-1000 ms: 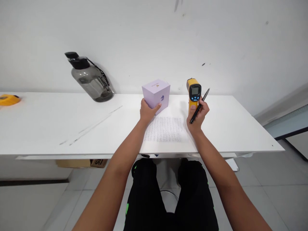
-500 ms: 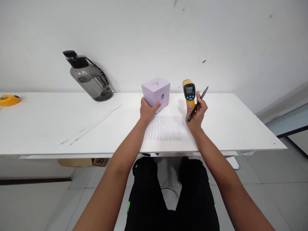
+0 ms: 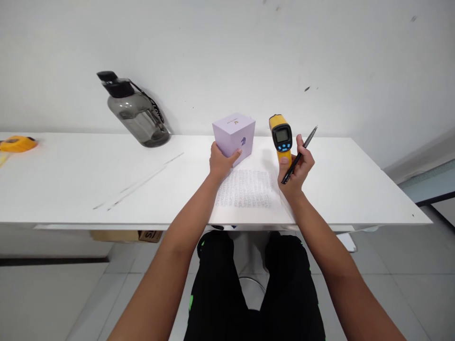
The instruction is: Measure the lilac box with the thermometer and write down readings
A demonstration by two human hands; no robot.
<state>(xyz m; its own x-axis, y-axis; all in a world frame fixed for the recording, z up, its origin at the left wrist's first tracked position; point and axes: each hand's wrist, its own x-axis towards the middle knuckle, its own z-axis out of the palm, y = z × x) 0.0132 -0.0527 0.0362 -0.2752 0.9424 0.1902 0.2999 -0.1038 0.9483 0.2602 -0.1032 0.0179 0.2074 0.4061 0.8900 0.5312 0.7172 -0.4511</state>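
Note:
My left hand point(image 3: 221, 163) grips the lower front of a pale purple box point(image 3: 234, 137) with a small dark emblem on its side. To the right, my right hand point(image 3: 296, 173) is wrapped around the handle of a yellow and black infrared thermometer point(image 3: 282, 134), its small screen and blue buttons facing me. A black pen with a grey end point(image 3: 300, 154) is tucked slantwise among the fingers of the same hand. Between my wrists lies a sheet of paper covered in handwriting point(image 3: 245, 189), flat on the white table point(image 3: 170, 189).
A grey see-through water bottle with a black lid point(image 3: 138, 113) stands at the back left near the wall. At the far left edge is a yellow tape measure point(image 3: 17, 144). Beneath the table are a cardboard box point(image 3: 117, 235) and my legs.
The thermometer has come slightly nearer and tilted a little in my right hand. My left hand keeps its hold on the box. The whole view has shifted slightly.

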